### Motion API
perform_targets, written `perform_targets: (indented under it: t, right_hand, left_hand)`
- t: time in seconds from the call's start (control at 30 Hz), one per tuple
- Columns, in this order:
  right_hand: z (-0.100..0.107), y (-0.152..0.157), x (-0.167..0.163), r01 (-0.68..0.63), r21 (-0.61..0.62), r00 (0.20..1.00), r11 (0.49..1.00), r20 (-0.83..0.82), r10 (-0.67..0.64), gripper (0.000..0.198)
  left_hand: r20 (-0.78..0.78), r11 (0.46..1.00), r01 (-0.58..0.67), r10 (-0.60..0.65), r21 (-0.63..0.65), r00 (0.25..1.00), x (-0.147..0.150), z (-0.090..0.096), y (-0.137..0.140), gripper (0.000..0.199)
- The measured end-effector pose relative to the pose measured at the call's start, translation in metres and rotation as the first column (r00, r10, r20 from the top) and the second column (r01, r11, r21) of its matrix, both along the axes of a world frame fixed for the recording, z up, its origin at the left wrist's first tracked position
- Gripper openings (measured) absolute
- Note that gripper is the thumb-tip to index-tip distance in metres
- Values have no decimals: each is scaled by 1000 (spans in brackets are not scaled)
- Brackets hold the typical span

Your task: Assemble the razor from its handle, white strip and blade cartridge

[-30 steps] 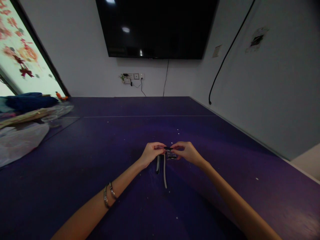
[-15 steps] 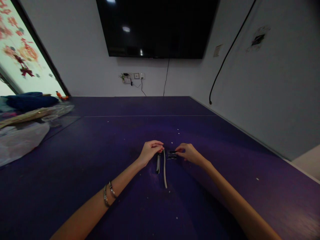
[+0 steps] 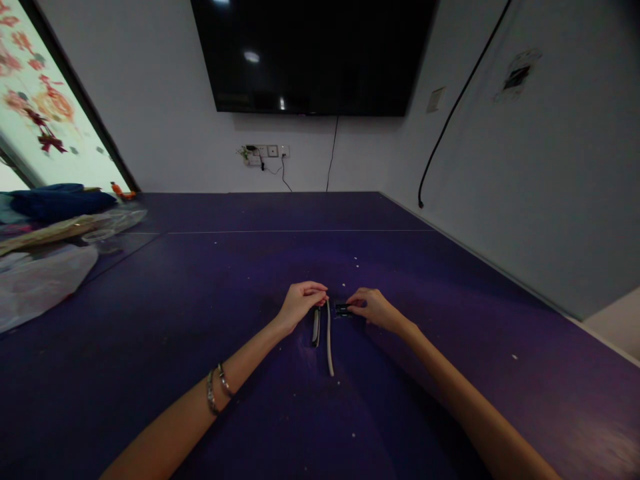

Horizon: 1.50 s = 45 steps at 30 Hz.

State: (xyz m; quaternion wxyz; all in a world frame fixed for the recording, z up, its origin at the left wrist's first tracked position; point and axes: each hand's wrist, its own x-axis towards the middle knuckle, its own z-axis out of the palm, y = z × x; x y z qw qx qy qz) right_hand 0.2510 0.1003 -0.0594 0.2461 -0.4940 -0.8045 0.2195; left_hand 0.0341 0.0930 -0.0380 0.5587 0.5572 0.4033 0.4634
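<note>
My left hand (image 3: 303, 303) is closed in a pinch at the upper end of a pale, thin cable-like length (image 3: 329, 343), which runs down toward me over the purple surface. Just left of it, under my fingers, lies a slim dark object with a light strip (image 3: 316, 328); its kind cannot be made out. To the right, my right hand (image 3: 374, 307) has its fingertips closed on a small flat black piece (image 3: 343, 310) at the surface. Its right end is hidden by my fingers.
The purple surface (image 3: 240, 267) carries small white specks. On the left lie a clear plastic bag (image 3: 45, 287) and dark blue cloth (image 3: 60, 202). A black cable (image 3: 463, 97) hangs along the right wall. A television (image 3: 320, 57) hangs above wall sockets (image 3: 265, 152).
My right hand has shifted slightly left, and its fingers now cover the black piece differently. My left hand and the pale length look nearly unchanged.
</note>
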Motion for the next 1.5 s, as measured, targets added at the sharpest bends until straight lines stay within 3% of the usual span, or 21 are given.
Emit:
perform_targets:
  t: [0.8, 0.93, 1.23, 1.37, 1.5]
  right_hand:
    - [10, 3, 13, 30, 53, 998, 998, -61, -26, 23]
    - [8, 0, 4, -28, 98, 1000, 995, -4, 28, 19]
    - [4, -8, -10, -32, 124, 993, 992, 116, 18, 20]
    - [4, -8, -11, -34, 116, 991, 993, 130, 19, 20]
    - [4, -7, -12, -37, 127, 990, 991, 143, 19, 19]
  left_hand:
    - [-85, 999, -33, 34, 7, 996, -9, 6, 7, 12]
    - [-86, 1000, -28, 29, 11, 996, -12, 4, 10, 13]
    - [-125, 999, -19, 22, 30, 992, -9, 0, 8, 14]
    - [-250, 986, 3, 39, 165, 967, -8, -3, 9, 11]
    - [-466, 892, 95, 138, 441, 874, -3, -4, 7, 9]
